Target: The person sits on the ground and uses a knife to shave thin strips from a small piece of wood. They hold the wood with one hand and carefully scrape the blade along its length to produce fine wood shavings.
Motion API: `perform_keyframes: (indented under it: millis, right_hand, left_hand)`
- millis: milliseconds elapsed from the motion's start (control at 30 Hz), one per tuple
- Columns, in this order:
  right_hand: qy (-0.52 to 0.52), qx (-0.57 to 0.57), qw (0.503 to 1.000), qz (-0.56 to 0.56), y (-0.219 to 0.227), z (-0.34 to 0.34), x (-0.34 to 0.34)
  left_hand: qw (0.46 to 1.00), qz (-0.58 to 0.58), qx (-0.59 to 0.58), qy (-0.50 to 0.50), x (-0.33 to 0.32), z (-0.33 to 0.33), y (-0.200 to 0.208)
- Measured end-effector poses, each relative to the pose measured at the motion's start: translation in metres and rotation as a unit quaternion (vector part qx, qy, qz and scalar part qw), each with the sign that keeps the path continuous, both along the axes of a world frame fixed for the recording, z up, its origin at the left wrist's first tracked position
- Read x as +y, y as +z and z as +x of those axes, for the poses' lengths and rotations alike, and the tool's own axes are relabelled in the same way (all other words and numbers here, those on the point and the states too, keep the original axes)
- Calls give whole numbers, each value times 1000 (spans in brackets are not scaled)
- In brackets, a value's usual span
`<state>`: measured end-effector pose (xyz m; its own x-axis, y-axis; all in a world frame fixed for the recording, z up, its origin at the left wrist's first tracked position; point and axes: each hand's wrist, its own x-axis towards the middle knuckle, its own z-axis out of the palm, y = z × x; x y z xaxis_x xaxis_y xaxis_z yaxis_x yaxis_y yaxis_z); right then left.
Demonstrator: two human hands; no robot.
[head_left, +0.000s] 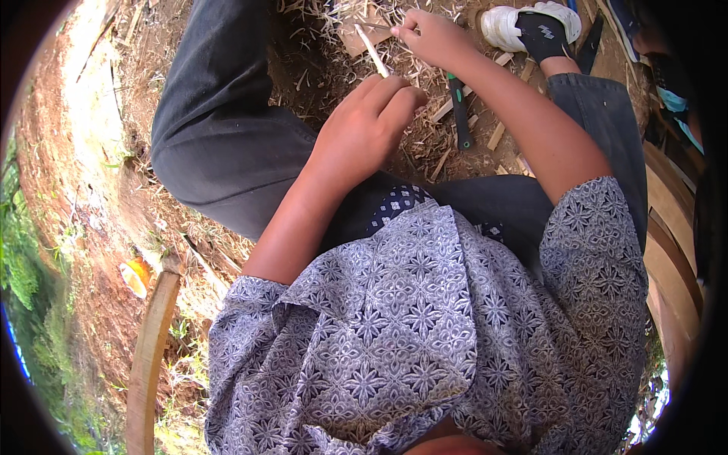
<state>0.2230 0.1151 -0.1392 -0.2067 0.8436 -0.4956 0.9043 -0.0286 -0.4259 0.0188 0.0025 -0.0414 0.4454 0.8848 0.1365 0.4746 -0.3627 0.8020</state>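
My left hand (362, 130) is closed round a pale, whittled wooden stick (371, 50), whose slim end points up and away from me. To its right, my right hand (434, 38) grips a thin blade, seemingly a knife (377, 26); its handle is hidden in my fingers. The blade lies across the stick's far end, touching or very near it. Below both is a flat brown piece (356, 47) strewn with shavings. A tool with a green and black handle (459, 114) lies on the ground under my right forearm; its far end is hidden.
Wood shavings and offcuts (497, 136) litter the soil between my legs. My white shoe (502, 29) is at the far right. A wooden beam (152, 356) and an orange container (136, 277) stand at left; curved boards (671, 250) are at right.
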Motion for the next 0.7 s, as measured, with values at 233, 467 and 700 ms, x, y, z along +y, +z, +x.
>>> perform_keyframes:
  millis: [233,467,700]
  right_hand:
    - [32,98,994,-24,44,16,-8]
    - [48,88,992,-77,86,2,-27]
    - [26,65,997,-21,40,-13,-22]
  left_hand:
    - [999,12,-30,28,-1,0,-1]
    - [1000,5,0,8,-2,0,-1]
    - [1000,0,4,-9,-3,2,-1]
